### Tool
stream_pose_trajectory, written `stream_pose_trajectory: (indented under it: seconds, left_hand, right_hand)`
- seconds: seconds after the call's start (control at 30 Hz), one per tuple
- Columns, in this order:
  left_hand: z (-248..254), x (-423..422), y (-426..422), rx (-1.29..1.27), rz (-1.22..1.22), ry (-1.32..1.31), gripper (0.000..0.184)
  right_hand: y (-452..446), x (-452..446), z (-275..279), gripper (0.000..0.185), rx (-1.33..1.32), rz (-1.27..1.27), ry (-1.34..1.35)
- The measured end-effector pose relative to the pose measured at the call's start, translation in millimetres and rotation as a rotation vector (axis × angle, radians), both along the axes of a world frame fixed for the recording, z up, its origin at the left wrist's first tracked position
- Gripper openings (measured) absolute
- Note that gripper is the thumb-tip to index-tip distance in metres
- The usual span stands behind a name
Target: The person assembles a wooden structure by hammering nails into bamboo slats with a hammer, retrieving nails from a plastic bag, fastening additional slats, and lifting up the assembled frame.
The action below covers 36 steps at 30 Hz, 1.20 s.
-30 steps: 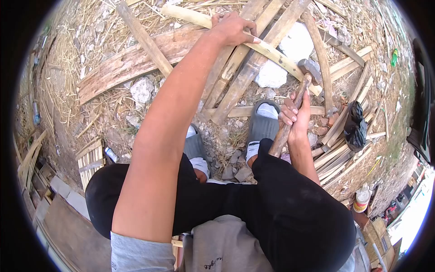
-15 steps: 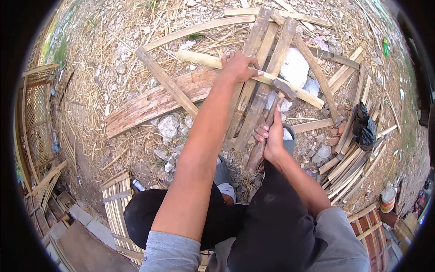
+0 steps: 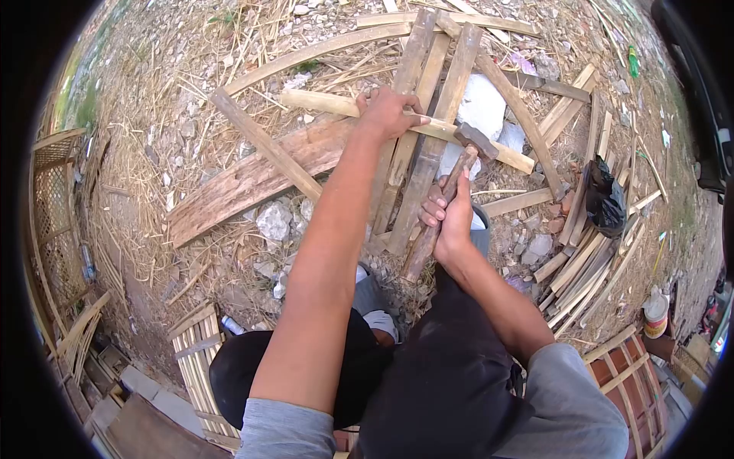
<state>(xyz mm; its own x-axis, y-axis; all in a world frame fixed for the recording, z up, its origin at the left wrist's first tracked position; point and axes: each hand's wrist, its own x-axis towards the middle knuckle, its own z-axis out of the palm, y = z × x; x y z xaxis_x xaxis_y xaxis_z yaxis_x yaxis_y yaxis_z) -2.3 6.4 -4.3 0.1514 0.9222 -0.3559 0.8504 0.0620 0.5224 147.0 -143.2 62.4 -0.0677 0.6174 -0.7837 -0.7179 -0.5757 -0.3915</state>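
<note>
A pale wooden strip lies crosswise over several longer, darker wooden slats. My left hand is on top of this strip, fingers curled over it and thumb along its length. My right hand is wrapped round the wooden handle of a hammer. The hammer's dark metal head is at the right part of the pale strip, overlapping it in view; whether it touches cannot be made out. Any nail there is too small to see.
A wide weathered plank lies left of the slats. White stone blocks sit behind them. On the right are a black plastic bag and a pile of wood strips. Slatted wooden panels stand near my legs. Rubble and straw cover the ground.
The whole scene has shifted a little to the left as my head turned. Both hands keep nearly the same places on the strip and the hammer.
</note>
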Motion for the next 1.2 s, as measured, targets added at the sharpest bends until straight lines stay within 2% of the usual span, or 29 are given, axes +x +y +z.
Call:
stream_pose_trajectory:
  seconds: [0.1,0.13,0.23,0.27,0.37,0.53,0.67,0.8,0.9,1.0,1.1,1.13,1.2]
  left_hand:
    - [-0.1,-3.1,-5.7,-0.009,0.008,-0.004,0.035]
    - [0.1,-1.8,-5.8,-0.009,0.004,-0.01,0.035]
    - [0.7,-3.0,-2.9,-0.002,-0.003,-0.024,0.034]
    - [0.0,-2.7,-2.4,0.011,0.002,-0.032,0.034]
    - [-2.3,-3.7,-3.5,0.028,0.003,-0.04,0.035]
    - [2.1,-4.0,-5.5,0.019,0.006,-0.018,0.035]
    - [-0.3,-3.3,-4.8,0.039,-0.002,-0.013,0.035]
    - [0.0,-3.3,-3.4,0.029,0.003,-0.021,0.035]
    - [-1.1,-5.1,-2.8,0.018,0.002,-0.03,0.037]
    - [-0.3,-5.9,-3.5,-0.001,0.002,-0.029,0.037]
    - [-0.8,-3.6,-2.8,-0.016,-0.007,-0.007,0.038]
    - [-0.2,-3.6,-1.4,-0.018,-0.012,0.004,0.038]
    - [1.1,-3.4,-2.0,-0.007,0.003,-0.016,0.034]
  right_hand:
    - [-6.3,-1.3,1.9,0.047,0.043,-0.144,-0.004]
    - [-3.7,-5.5,6.2,0.046,-0.044,-0.161,-0.012]
    - [0.6,-16.6,7.1,0.043,-0.077,0.015,0.068]
    - [2.5,-20.7,7.5,0.043,-0.085,-0.019,0.076]
    - [1.7,0.1,0.5,0.047,-0.003,0.085,0.027]
    - [-4.1,4.5,2.2,0.045,-0.01,-0.096,0.02]
    - [-3.5,-7.6,3.3,0.043,-0.014,0.08,0.123]
    - [5.3,13.6,3.8,0.041,0.023,0.176,0.007]
    - [6.2,33.8,19.7,0.038,0.109,0.316,-0.288]
    - [19.2,76.7,17.0,0.037,0.411,0.61,-0.739]
    - [34.5,111.5,11.4,0.035,0.878,0.883,-1.307]
    - [36.8,112.3,10.3,0.032,0.933,0.913,-1.381]
    - [41.8,115.5,-7.5,0.031,0.855,1.113,-1.457]
